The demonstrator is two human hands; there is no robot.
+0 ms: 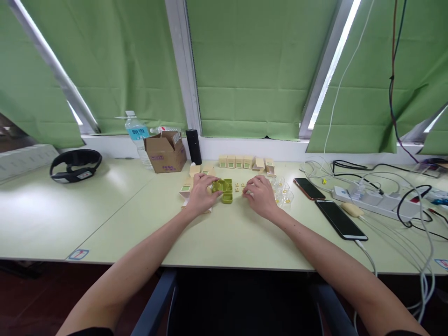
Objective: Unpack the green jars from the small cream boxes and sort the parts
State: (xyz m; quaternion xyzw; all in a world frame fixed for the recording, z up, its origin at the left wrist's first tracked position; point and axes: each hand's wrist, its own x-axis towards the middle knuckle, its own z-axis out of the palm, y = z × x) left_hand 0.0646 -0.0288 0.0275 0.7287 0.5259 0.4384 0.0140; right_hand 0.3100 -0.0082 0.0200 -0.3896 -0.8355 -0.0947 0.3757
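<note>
My left hand [203, 193] holds an open olive-green case [217, 185] between thumb and fingers. Right beside it on the table lie more small green cases [227, 199]. Several tiny pale yellow pieces [237, 187] lie in short rows between my two hands. The bent fingers of my right hand [261, 195] come together at the right edge of these pieces; what sits between the fingertips is too small to make out. Clear plastic cups [287, 198] with yellow bits in them stand just right of that hand. Small cream boxes [185, 190] are partly hidden behind my left hand.
A row of cream boxes [239, 162] stands at the back. Further left are a cardboard box [165, 156], a water bottle [138, 135], a black cylinder [193, 146] and a black headband device [75, 165]. Two phones [341, 219], a power strip [374, 201] and tangled cables occupy the right.
</note>
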